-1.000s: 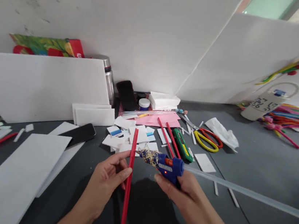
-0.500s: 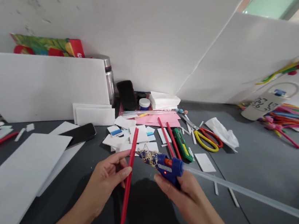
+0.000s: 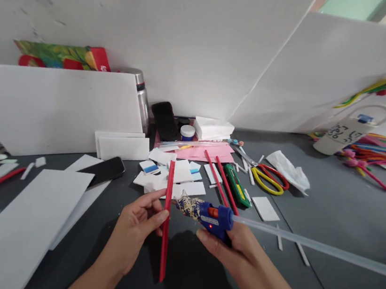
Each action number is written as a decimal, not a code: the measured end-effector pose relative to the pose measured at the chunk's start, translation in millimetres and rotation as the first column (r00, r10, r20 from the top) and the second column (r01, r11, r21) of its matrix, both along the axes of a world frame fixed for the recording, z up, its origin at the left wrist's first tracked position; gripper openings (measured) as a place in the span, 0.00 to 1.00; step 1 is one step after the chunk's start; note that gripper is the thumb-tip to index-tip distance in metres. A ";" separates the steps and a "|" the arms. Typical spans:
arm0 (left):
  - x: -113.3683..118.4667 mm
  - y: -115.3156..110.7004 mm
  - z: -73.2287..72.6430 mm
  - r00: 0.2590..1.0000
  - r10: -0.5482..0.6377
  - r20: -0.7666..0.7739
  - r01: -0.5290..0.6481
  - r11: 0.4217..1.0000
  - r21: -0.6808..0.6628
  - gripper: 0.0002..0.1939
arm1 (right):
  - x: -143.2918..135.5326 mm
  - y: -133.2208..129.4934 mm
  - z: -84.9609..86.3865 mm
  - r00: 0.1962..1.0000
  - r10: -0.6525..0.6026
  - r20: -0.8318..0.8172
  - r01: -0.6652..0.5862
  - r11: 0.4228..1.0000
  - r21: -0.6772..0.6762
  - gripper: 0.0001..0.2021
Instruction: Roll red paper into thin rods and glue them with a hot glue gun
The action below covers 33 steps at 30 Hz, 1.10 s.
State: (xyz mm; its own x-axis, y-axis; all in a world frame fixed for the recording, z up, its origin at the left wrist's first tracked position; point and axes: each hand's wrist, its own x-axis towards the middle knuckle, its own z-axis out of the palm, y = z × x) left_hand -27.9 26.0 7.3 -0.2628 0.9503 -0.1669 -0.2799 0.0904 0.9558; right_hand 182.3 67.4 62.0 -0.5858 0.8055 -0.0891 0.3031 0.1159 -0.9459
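Note:
My left hand [image 3: 142, 221] pinches a narrow red strip [image 3: 163, 249] between thumb and fingers, holding it nearly upright above the dark table. My right hand [image 3: 225, 248] is wrapped round a blue hot glue gun [image 3: 216, 219] whose small red light is lit. The gun's nozzle, crusted with stringy dried glue, points left and meets or nearly meets the strip's right edge just above my left thumb. A long clear glue stick [image 3: 308, 245] sticks out of the gun's back toward the right. My right fingers are partly hidden behind the gun.
White card pieces [image 3: 182, 171], two more red strips [image 3: 215, 176], a green utility knife [image 3: 237, 186] and scissors [image 3: 270, 179] lie beyond my hands. White boards [image 3: 22, 221] and a black phone [image 3: 107, 171] are at left. A white bottle [image 3: 342, 133] stands back right.
The red strip has tilted slightly, its top leaning left and its lower end rising a little. The glue gun has shifted slightly left, and its nozzle sits lower along the strip.

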 end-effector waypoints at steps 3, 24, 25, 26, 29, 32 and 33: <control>0.0 0.0 0.8 1.000 0.000 0.007 0.000 1.000 -0.004 0.21 | -0.7 0.1 0.9 1.000 -0.006 -0.007 0.006 1.000 -0.008 0.16; 0.3 0.6 7.7 1.000 0.022 0.023 -0.021 0.999 -0.036 0.21 | -0.9 -3.2 2.4 0.999 -0.017 0.028 0.017 1.000 -0.002 0.18; 0.1 0.7 7.7 1.000 0.020 0.024 -0.019 0.999 -0.037 0.21 | -0.6 -3.6 2.0 0.999 -0.019 0.036 0.019 1.000 0.007 0.18; -0.1 0.8 7.5 0.999 0.020 0.027 -0.019 0.999 -0.036 0.22 | -0.5 -3.8 1.7 0.999 -0.018 0.043 0.018 1.000 0.016 0.18; -0.4 1.2 7.0 0.999 0.024 0.032 -0.023 0.999 -0.033 0.23 | 0.0 -4.2 1.1 0.998 -0.010 0.069 0.009 1.000 0.020 0.18; -0.8 1.6 6.1 0.999 0.031 0.030 -0.030 0.999 -0.029 0.24 | 0.3 -4.4 1.4 0.997 0.006 0.082 -0.007 1.000 0.006 0.18; -1.0 1.7 5.5 0.999 0.030 0.029 -0.030 0.999 -0.028 0.24 | 0.4 -4.5 1.6 0.997 0.014 0.082 -0.014 1.000 0.003 0.18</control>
State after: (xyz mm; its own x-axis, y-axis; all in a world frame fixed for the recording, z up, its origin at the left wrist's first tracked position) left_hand -29.0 27.7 12.8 -0.2857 0.9370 -0.2008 -0.3112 0.1075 0.9443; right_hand 182.7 62.9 63.6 -0.5877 0.7978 -0.1343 0.3776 0.1237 -0.9177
